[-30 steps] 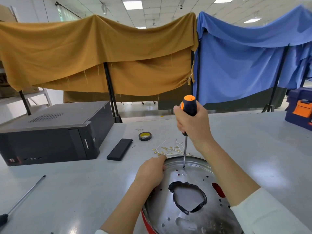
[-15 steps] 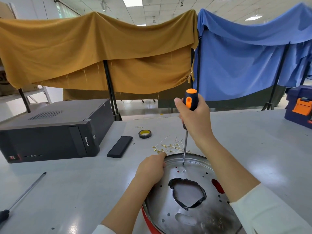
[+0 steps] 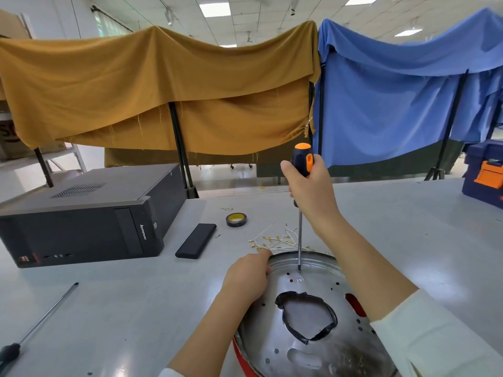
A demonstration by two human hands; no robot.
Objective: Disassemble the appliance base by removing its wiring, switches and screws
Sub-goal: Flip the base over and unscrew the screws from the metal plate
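The appliance base (image 3: 321,352) is a round silver metal pan with a red underside, lying near the table's front edge; a jagged black-rimmed hole gapes in its middle. My right hand (image 3: 313,191) grips the orange and black handle of a screwdriver (image 3: 300,235), held upright with its tip on the pan's far rim area. A small screw (image 3: 300,280) lies on the metal just in front of the tip. My left hand (image 3: 249,276) clasps the pan's left rim. A heap of removed white wires with brass terminals (image 3: 275,239) lies behind the pan.
A black desktop computer case (image 3: 89,213) lies at the left. A black flat box (image 3: 196,240) and a roll of tape (image 3: 236,219) sit mid-table. Another long screwdriver (image 3: 38,325) rests at the front left. A blue and orange toolbox (image 3: 484,172) stands far right.
The screwdriver handle has turned slightly in my right hand while the tip stays on the same spot. My left hand keeps its hold on the rim.
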